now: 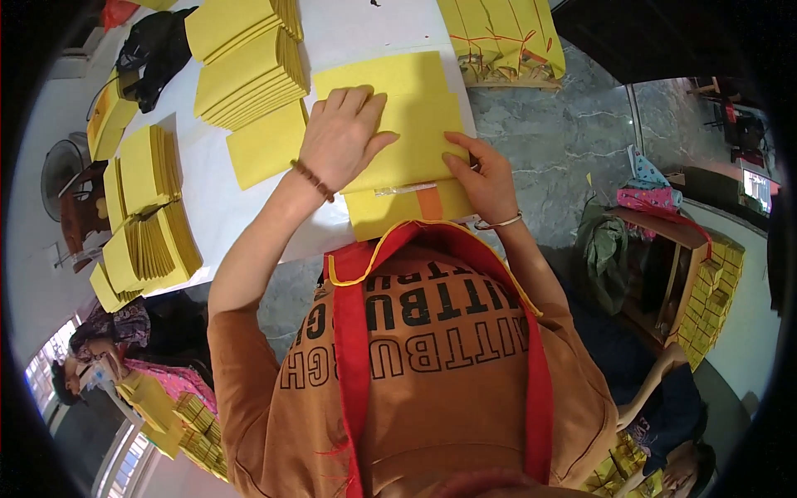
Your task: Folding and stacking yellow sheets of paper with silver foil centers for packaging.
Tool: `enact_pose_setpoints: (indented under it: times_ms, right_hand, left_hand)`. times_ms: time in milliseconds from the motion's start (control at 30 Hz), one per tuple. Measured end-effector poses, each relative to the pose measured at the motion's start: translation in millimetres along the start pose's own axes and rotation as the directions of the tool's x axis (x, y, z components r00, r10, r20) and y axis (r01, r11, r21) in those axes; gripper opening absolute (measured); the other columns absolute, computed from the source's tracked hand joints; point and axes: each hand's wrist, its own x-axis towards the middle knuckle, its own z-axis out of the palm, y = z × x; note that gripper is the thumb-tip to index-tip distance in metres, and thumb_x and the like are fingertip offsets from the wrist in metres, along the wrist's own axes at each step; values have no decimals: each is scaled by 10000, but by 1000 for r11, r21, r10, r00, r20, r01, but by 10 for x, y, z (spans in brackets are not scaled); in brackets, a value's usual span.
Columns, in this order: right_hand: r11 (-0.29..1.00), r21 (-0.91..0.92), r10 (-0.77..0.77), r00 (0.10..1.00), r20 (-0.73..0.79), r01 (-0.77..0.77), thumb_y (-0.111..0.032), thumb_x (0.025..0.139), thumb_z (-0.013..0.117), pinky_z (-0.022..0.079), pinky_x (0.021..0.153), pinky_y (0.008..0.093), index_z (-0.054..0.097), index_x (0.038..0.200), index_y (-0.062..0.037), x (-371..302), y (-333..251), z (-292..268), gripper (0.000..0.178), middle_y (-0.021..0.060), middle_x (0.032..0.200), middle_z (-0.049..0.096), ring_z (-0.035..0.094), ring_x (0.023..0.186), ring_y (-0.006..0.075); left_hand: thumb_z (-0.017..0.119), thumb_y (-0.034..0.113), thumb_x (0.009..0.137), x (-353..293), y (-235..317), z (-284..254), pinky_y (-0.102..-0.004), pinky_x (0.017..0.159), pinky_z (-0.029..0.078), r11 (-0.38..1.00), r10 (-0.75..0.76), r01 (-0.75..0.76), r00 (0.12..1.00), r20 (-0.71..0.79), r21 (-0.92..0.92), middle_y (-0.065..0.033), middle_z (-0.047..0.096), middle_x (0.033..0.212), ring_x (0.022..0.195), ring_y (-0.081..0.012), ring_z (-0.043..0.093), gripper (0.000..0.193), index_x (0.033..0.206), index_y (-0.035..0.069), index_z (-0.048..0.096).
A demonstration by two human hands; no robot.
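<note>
Sheet of rectangular yellow paper (pixel 419 104) lies along the right edge of the white-topped table (pixel 222 212), right of a fanned stack of folded yellow paper (pixel 247 83). Left hand (pixel 347 131) rests palm-down on the sheet, unclenched. Right hand (pixel 488 178) meets its right edge, fingers curled; whether it pinches cannot be told. Uneven pressure between the hands could skew or crease the paper.

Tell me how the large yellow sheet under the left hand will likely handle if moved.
The yellow sheet probably flexes easily, since its edges look thin. It is likely light for its spread, being broad but flat. Pushed, it might slide rather than tip, as it lies flat over the white tabletop.
</note>
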Motion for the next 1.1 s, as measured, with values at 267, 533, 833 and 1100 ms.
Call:
enact_pose_setpoints:
  times_ms: [267,533,833,1100]
  right_hand:
    - [995,34,-93,994,-52,95,-131,755,612,427,593,300,608,1030,-64,-27,12,-17,283,109,760,558,529,628,226]
    - [997,-27,-74,997,-17,74,-105,798,605,399,605,220,591,1084,-49,-50,-23,-54,292,26,771,538,471,650,86]
    - [980,198,21,999,28,-26,-102,775,633,421,672,239,497,1195,-74,-31,-125,-119,443,56,935,578,526,773,127]
    - [632,583,-278,852,-444,510,-56,754,655,435,838,289,408,1245,-30,182,-526,28,550,122,1173,500,532,999,206]
  left_hand:
    - [737,341,625,441,-33,-33,-387,745,400,977,-191,211,833,519,22,-96,551,939,915,-274,509,458,907,53,519]
    - [732,352,636,371,-52,90,-368,664,426,953,-137,217,930,340,-211,-118,577,765,773,-288,554,476,943,58,516]
    - [696,352,714,391,-82,-80,-319,644,444,833,-187,428,814,550,-350,-144,590,765,715,-236,577,545,1080,-19,538]
    - [612,96,828,178,93,-379,-214,635,437,295,-216,254,957,194,-921,-31,584,893,791,-63,530,303,1084,-5,485]
